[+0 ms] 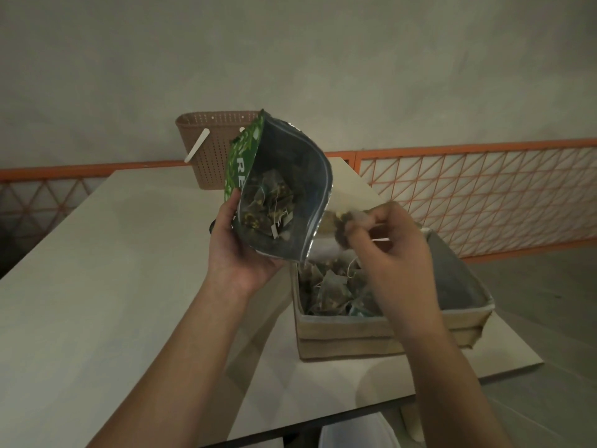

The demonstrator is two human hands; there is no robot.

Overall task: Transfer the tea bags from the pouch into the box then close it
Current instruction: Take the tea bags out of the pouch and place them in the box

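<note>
Now my R hand [384,234] pinches a few tea bags [342,226] right above the open box [381,328], so they just drop straight down, while my L hand [239,250] grips the pouch [284,189] beside it w/ more bags inside.

Setting: a plain indoor room, dimly lit; its exact type cannot be determined. Indicators: bare grey plastered wall [323,59], orange metal lattice railing [484,195] along the wall base, pale table [97,270], brown perforated plastic basket [206,147] at the far edge.
</note>
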